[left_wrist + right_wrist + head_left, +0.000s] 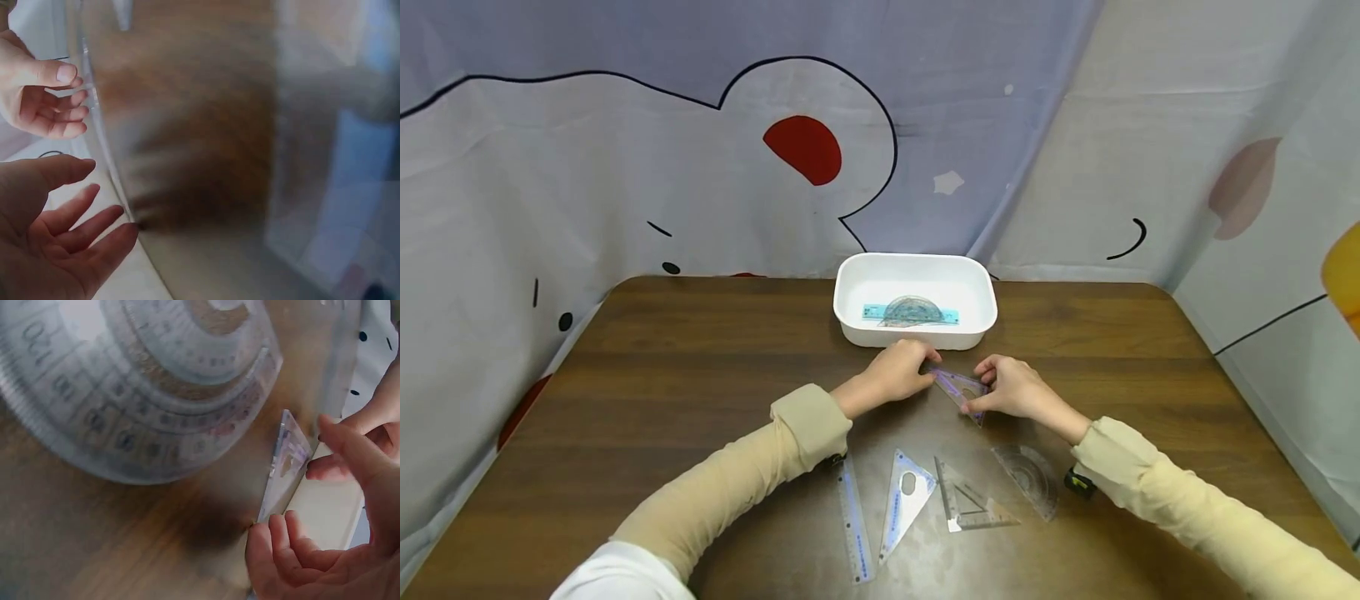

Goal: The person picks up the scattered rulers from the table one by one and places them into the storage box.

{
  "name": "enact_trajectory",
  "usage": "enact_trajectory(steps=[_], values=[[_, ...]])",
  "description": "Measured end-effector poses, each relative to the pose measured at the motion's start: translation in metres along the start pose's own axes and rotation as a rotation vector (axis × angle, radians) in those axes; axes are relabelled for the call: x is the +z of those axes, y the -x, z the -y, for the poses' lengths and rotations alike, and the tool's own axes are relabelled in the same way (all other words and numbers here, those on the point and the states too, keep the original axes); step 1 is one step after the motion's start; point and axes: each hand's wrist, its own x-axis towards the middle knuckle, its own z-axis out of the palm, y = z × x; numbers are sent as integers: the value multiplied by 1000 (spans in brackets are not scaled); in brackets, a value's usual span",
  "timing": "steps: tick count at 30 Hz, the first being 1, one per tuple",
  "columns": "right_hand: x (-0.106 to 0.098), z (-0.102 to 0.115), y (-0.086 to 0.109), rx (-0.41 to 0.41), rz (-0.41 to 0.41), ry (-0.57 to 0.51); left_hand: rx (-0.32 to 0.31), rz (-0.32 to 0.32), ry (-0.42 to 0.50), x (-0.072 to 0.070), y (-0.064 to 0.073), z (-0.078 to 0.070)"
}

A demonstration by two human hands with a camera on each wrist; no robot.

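Note:
Between the two hands is a clear triangular set square [956, 387] with purple markings, just in front of the white tray. My left hand [901, 371] has its thumb and forefinger at the left corner of the set square. The right hand [1017, 390] holds the opposite side, thumb at the lower edge and fingers at the upper right. Seen from the right wrist, the set square [287, 462] lies between the thumb and fingers of the right hand [337, 550]. The left wrist view shows both hands facing each other, without the set square plainly visible.
The white tray [916, 340] holds a teal ruler [951, 317] and a clear protractor [913, 309]. Nearer on the brown table lie a clear ruler [855, 525], a blue-marked set square [901, 508], another clear set square [951, 500] and a protractor [1028, 477].

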Motion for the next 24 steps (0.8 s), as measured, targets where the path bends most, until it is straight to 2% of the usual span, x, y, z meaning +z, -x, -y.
enact_trajectory(steps=[4, 10, 17, 24], values=[[0, -1, -1, -14, 7, 41, 1, -13, -41, 3, 0, 1], [-2, -1, -3, 11, 57, 67, -6, -35, -80, 6, 1, 2], [-1, -3, -6, 21, 80, 49, 12, -36, -127, 9, 1, 1], [-1, -2, -8, 34, 94, 17, 17, -34, -117, 7, 1, 1]])
